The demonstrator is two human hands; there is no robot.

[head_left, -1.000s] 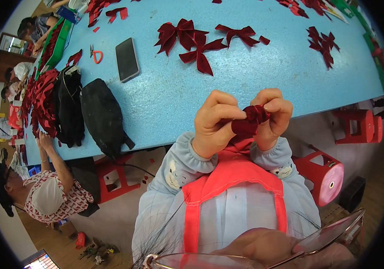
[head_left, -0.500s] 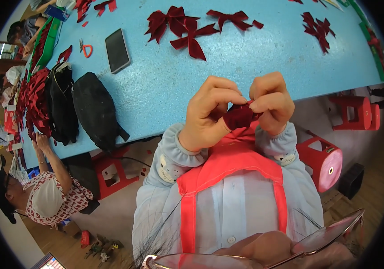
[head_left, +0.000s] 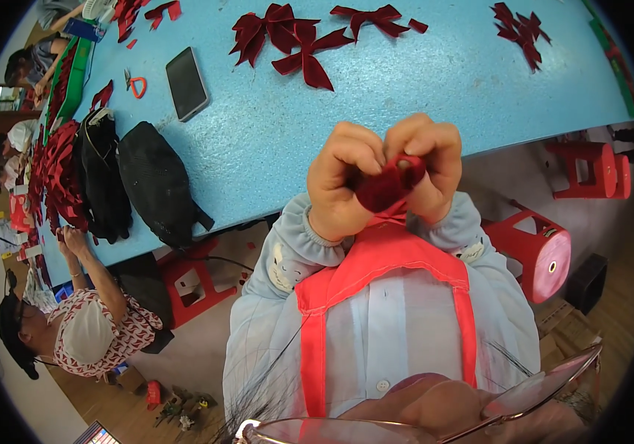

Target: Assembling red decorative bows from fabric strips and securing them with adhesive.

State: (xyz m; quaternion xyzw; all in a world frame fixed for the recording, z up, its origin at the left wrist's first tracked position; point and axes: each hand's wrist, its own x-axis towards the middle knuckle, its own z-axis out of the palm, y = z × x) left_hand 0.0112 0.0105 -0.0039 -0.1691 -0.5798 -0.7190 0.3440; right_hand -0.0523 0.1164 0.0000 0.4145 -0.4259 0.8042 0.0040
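Observation:
Between both hands, just off the table's near edge, is a dark red velvet ribbon [head_left: 385,189], bent into a loop. My left hand [head_left: 343,177] pinches it from the left, thumb and fingers closed on it. My right hand [head_left: 431,163] grips its right side, fingers curled and close to the left fingertips. The ribbon's ends are partly hidden by the fingers. Farther back on the table lie several finished-looking velvet bows [head_left: 309,55] in the same dark red, and another cluster of bows [head_left: 522,33] sits to the right.
On the blue table [head_left: 257,148] lie a phone [head_left: 187,83], orange-handled scissors [head_left: 136,84], a black pouch [head_left: 158,181] and a heap of red ribbon [head_left: 61,177]. A co-worker [head_left: 87,325] sits at the left. Red stools [head_left: 535,251] stand at the right.
My hands have drawn closer together, the right one shifting left. The ribbon has turned so its loop opening faces up more. The view has shifted slightly.

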